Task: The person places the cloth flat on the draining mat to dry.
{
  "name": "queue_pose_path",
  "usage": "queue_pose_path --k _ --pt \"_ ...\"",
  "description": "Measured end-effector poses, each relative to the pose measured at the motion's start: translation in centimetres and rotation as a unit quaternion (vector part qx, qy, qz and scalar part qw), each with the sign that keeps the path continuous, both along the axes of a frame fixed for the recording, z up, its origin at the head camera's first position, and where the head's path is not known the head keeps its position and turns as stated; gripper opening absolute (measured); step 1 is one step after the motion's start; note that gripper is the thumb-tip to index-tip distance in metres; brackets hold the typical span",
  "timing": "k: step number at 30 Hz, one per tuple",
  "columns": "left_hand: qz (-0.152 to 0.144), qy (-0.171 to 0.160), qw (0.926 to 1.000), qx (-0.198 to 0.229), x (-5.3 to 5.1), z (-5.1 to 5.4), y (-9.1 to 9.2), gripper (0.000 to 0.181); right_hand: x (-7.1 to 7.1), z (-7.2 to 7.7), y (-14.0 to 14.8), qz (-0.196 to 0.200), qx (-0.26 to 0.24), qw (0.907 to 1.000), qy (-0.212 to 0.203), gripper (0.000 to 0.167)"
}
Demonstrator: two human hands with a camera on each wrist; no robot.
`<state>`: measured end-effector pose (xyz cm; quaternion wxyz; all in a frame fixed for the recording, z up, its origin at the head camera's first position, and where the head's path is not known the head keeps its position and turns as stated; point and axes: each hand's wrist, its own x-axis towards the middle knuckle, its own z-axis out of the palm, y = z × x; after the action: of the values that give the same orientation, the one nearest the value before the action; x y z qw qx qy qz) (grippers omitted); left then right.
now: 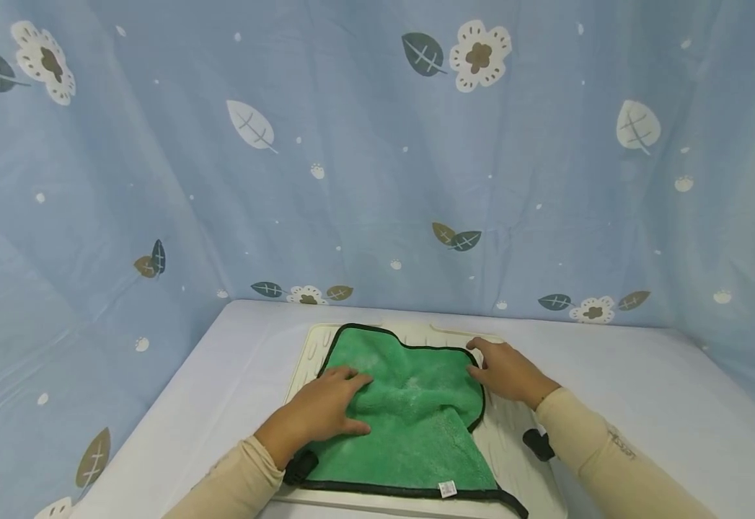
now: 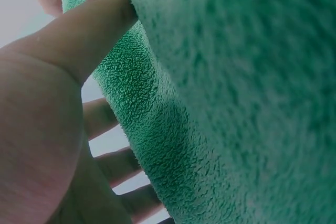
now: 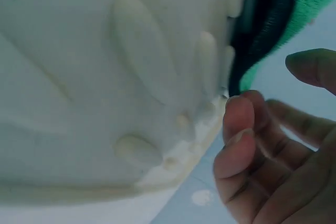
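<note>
A green towel point(image 1: 409, 404) with a dark edging lies rumpled over a cream plastic board point(image 1: 513, 461) in the head view, a raised fold running across its middle. My left hand point(image 1: 321, 407) rests on the towel's left side, fingers spread; in the left wrist view its thumb tip and fingertips disappear behind the green pile point(image 2: 152, 114). At the towel's upper right corner is my right hand point(image 1: 503, 367), fingers bent loosely and thumb apart. In the right wrist view its fingertips are close to the dark edging point(image 3: 262, 30); whether they touch it I cannot tell.
Raised oval bumps point(image 3: 144, 45) cover the board, which sits on a white table point(image 1: 624, 389). A blue curtain point(image 1: 364, 180) with leaves and flowers hangs behind and to the left. A small white label point(image 1: 447, 489) is on the towel's near edge.
</note>
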<state>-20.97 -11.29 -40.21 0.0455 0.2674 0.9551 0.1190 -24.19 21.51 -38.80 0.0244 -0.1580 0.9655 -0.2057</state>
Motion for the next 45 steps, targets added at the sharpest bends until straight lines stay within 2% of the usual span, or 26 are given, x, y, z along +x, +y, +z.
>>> queue_pose_path --k 5,8,11,15,17,22,29,36,45 --pt "-0.004 0.0 1.0 -0.002 0.0 0.2 0.2 0.079 -0.6 -0.8 0.2 -0.017 0.035 0.9989 -0.024 0.054" --pt "-0.005 0.003 1.0 -0.005 0.0 0.2 0.2 0.079 -0.9 -1.1 0.4 -0.02 0.033 0.9988 -0.031 0.054" --pt "-0.005 0.002 1.0 -0.007 0.0 0.3 0.3 0.08 -1.1 -1.4 0.5 -0.021 0.011 0.9993 -0.03 0.041" --pt "-0.005 0.001 1.0 -0.006 0.1 0.4 0.3 0.079 -1.2 -1.4 0.6 -0.008 -0.03 0.9991 -0.03 0.017" --pt "-0.005 0.002 1.0 -0.006 0.1 0.5 0.3 0.079 -1.2 -1.2 0.6 0.005 -0.041 0.9989 -0.023 0.014" --pt "-0.004 0.001 1.0 -0.006 -0.1 0.7 0.2 0.078 -1.6 -0.9 1.0 -0.005 -0.053 0.9986 -0.004 0.012" --pt "-0.002 -0.003 1.0 -0.002 -0.2 0.5 0.0 0.079 -1.9 -0.6 1.2 -0.046 -0.091 0.9945 -0.02 0.01" --pt "-0.001 -0.006 1.0 0.002 -0.2 0.5 0.0 0.077 -1.9 -0.4 1.4 -0.072 -0.075 0.9945 -0.009 0.013" --pt "0.003 -0.011 0.9998 -0.015 -0.5 0.4 0.0 0.079 -2.4 -0.7 1.7 -0.104 -0.058 0.9921 -0.039 0.02"
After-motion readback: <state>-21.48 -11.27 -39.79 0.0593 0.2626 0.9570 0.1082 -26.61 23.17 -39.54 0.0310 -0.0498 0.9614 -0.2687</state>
